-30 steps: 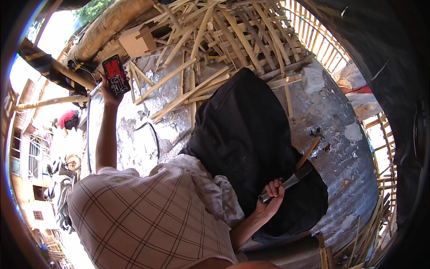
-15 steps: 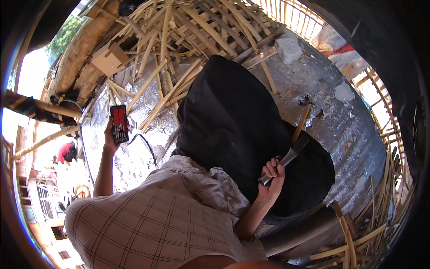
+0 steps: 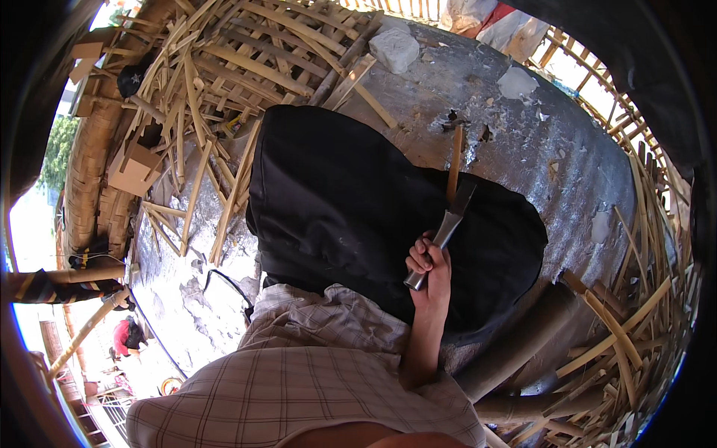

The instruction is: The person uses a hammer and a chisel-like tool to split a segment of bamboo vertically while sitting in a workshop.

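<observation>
My right hand (image 3: 429, 266) is closed around a steel blade with a round tubular handle (image 3: 450, 218), its broad, flat end pointing away from me. Whether it is a knife or a chisel I cannot make out. The blade is over my black-trousered right leg. Just beyond its tip is a narrow bamboo strip (image 3: 455, 158), partly hidden behind the leg and blade. My left hand is out of view, hidden below or beyond the plaid shirt.
Bamboo strips (image 3: 258, 71) lie heaped at the far left, and more strips (image 3: 624, 336) at the right. A thick bamboo pole (image 3: 515, 351) lies beside my right leg. A cardboard box (image 3: 134, 170) and dark cap (image 3: 130, 81) are at left. Worn grey flooring (image 3: 553, 149) spreads ahead.
My left hand, which held up a phone-like device with a red and dark face, has left the view. The view has shifted; my right hand still grips the blade.
</observation>
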### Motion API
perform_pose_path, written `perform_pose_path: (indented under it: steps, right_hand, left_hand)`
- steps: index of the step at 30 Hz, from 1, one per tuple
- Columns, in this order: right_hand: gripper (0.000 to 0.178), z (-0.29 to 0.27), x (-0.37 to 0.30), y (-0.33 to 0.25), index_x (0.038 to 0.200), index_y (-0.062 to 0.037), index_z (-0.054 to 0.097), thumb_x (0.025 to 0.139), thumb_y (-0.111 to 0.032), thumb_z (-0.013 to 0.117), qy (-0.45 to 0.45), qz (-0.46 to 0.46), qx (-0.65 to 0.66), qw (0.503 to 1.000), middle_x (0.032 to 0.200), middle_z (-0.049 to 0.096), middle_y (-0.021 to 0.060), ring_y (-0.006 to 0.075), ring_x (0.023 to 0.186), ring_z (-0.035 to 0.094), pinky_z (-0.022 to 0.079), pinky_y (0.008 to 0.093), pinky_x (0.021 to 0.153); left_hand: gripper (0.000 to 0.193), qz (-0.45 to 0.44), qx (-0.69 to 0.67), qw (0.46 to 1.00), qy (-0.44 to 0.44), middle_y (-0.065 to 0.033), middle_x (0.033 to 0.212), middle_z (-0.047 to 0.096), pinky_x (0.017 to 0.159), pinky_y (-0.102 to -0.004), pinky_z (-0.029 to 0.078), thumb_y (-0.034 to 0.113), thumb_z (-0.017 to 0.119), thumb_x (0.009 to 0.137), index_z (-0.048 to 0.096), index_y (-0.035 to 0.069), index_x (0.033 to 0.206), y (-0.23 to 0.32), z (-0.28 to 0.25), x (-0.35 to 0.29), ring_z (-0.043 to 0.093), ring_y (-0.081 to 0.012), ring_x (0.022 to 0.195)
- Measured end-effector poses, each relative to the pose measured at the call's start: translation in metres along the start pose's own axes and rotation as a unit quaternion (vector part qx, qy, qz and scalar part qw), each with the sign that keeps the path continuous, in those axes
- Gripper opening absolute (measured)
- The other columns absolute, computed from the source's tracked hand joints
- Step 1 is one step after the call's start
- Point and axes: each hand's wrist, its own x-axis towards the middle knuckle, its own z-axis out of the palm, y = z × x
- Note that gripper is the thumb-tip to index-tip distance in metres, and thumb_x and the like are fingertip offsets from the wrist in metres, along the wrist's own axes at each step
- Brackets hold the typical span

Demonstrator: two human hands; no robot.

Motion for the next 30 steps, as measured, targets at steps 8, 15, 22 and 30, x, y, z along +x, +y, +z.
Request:
perform_pose_path:
  steps: [8, 15, 22, 30]
  right_hand:
    - [0.016, 0.003, -0.001, -0.001, 0.112, -0.0016, 0.052, 0.096, 0.000, 0.052, 0.009, -0.001, 0.002, 1.000, 0.083, 0.052, 0.0052, 0.0048, 0.057, 0.042, 0.034, 0.0203, 0.050]
    - [0.016, 0.004, 0.001, 0.000, 0.111, -0.0011, 0.052, 0.096, 0.001, 0.051, 0.003, -0.008, 0.030, 1.000, 0.082, 0.052, 0.0056, 0.0046, 0.057, 0.042, 0.034, 0.0206, 0.051]
    - [0.014, 0.006, 0.008, 0.003, 0.109, -0.0014, 0.051, 0.096, 0.000, 0.051, 0.000, -0.019, 0.014, 1.000, 0.082, 0.052, 0.0060, 0.0051, 0.058, 0.043, 0.036, 0.0217, 0.052]
    - [0.014, 0.000, -0.003, -0.002, 0.110, -0.0010, 0.049, 0.096, 0.001, 0.050, 0.009, -0.016, 0.007, 1.000, 0.082, 0.051, 0.0062, 0.0064, 0.059, 0.043, 0.037, 0.0220, 0.052]
  left_hand:
    - [0.060, 0.034, 0.014, 0.999, 0.010, -0.0147, 0.132, 0.061, 0.096, -0.0332, 0.051, 0.047, 0.038, 0.108, 0.046, 0.001, 0.146, 0.022, 0.016, 0.038, 0.064, -0.0243, 0.109]
    - [0.059, 0.061, 0.035, 0.997, -0.020, -0.0149, 0.140, 0.057, 0.102, -0.0319, 0.048, 0.045, 0.037, 0.110, 0.044, 0.001, 0.148, 0.051, 0.032, 0.081, 0.061, -0.0245, 0.118]
    - [0.057, 0.089, 0.011, 0.992, -0.088, -0.0160, 0.145, 0.054, 0.107, -0.0338, 0.046, 0.043, 0.039, 0.109, 0.044, 0.001, 0.148, 0.083, 0.050, 0.126, 0.060, -0.0266, 0.124]
    - [0.055, 0.082, -0.068, 0.973, -0.205, -0.0194, 0.139, 0.058, 0.105, -0.0427, 0.048, 0.043, 0.050, 0.103, 0.050, 0.005, 0.144, 0.105, 0.066, 0.161, 0.061, -0.0323, 0.119]
